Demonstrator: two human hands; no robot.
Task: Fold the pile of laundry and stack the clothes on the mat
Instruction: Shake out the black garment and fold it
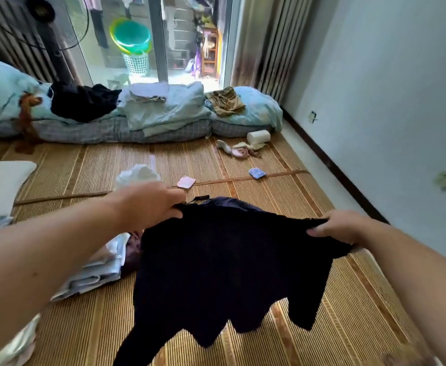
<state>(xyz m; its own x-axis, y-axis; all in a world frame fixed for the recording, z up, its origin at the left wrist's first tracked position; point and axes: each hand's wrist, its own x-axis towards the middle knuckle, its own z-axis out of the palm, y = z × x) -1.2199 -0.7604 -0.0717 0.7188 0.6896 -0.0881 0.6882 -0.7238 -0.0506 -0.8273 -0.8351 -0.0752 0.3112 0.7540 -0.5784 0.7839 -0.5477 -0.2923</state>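
1. Dark garment held up over the woven mat, left hand and right hand each pinching its top edge.
2. Probably being spread for folding; next, lay flat, then stack by the folded pale clothes.
3. Beyond: rolled bedding, glass door, white wall.

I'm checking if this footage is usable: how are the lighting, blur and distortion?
Head view: daylight from the glass door blows out the background; the dark garment held up by the left hand and right hand is near-featureless black; wide-angle bending at edges; bottom-right corner smeared.
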